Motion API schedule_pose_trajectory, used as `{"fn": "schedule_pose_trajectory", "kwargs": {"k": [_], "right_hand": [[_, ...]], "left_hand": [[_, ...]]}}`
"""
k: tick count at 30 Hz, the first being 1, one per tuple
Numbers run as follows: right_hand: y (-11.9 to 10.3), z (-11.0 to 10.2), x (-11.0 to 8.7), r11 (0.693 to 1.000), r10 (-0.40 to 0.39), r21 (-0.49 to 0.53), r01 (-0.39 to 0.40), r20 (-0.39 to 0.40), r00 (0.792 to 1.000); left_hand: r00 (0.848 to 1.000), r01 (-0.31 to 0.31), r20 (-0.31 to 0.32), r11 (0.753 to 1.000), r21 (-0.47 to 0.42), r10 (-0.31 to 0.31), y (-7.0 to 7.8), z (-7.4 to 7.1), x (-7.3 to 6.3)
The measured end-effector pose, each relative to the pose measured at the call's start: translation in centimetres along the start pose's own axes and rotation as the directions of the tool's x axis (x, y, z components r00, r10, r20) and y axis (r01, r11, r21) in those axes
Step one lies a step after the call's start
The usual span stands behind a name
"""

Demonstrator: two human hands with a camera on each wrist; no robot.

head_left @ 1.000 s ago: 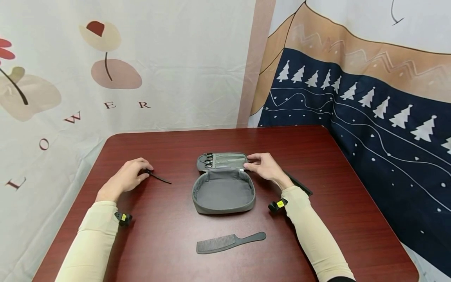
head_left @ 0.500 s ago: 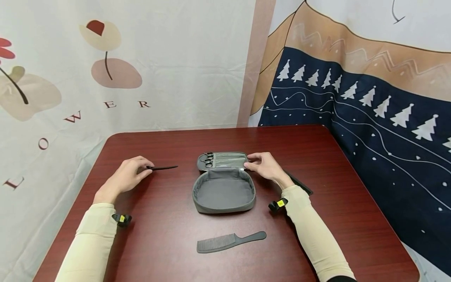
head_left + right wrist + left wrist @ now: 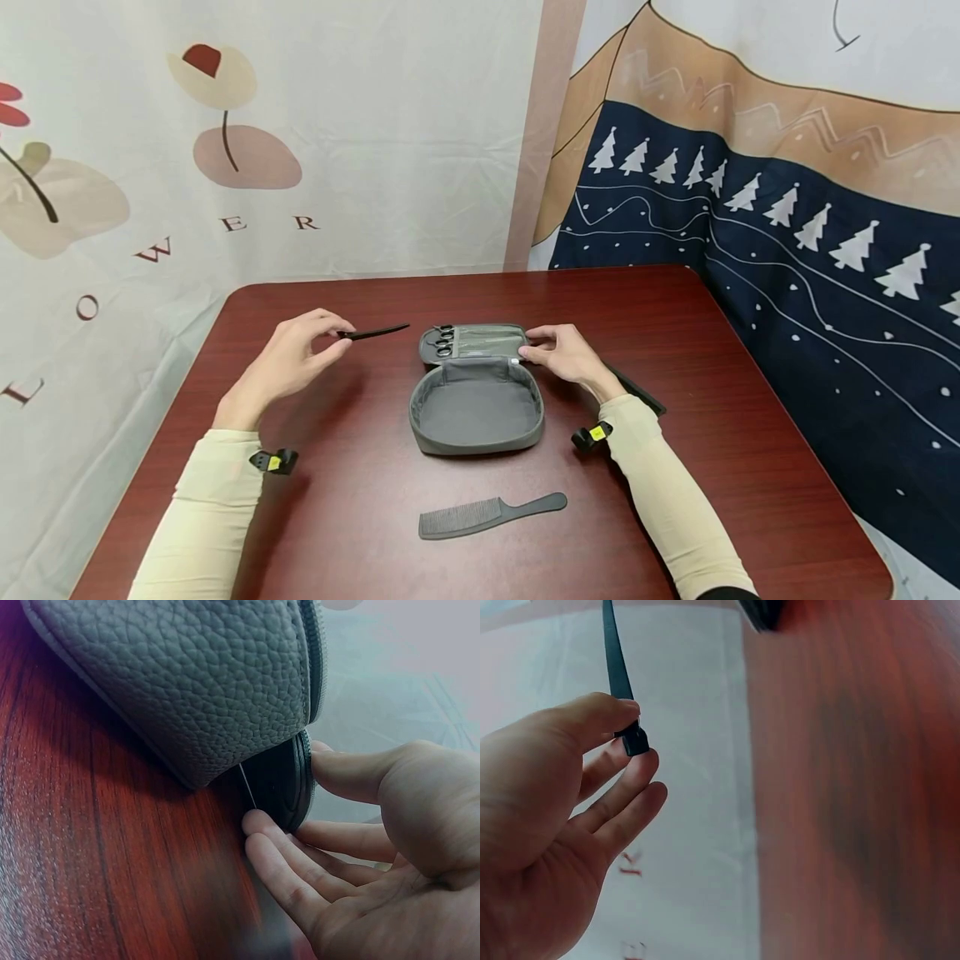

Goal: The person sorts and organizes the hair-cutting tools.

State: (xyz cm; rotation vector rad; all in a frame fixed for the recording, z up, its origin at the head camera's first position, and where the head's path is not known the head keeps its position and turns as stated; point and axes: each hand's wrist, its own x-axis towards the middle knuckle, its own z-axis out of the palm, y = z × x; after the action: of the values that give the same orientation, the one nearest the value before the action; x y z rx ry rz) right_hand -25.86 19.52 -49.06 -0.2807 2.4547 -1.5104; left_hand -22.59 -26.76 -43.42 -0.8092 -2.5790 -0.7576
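In the head view my left hand is raised left of the case and pinches a slim black tapered tool between thumb and fingers. Its thin end points right. A small blocky end shows at my fingertips in the left wrist view. The grey zip case lies unzipped, its lower half hollow. Several scissors sit at the left of its folded-back lid. My right hand holds the lid's right edge, thumb on one side and fingers on the other, as the right wrist view shows.
A grey comb with a handle lies on the red-brown table in front of the case. A long dark flat thing lies partly hidden behind the right forearm. Printed cloths hang behind the table.
My left hand has risen and moved right toward the lid with the black tool, whose thin end has swung from pointing down-right to slightly up-right. My right hand keeps its place on the lid.
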Motion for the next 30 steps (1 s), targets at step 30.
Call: {"fn": "schedule_pose_trajectory", "kwargs": {"k": [30], "right_hand": [[0.0,-0.1,-0.2,1.0,-0.014,-0.023,0.014,0.002,1.0]], "left_hand": [[0.968,-0.188,-0.197,0.968,-0.165,0.154,8.3,2.9,5.8]]}}
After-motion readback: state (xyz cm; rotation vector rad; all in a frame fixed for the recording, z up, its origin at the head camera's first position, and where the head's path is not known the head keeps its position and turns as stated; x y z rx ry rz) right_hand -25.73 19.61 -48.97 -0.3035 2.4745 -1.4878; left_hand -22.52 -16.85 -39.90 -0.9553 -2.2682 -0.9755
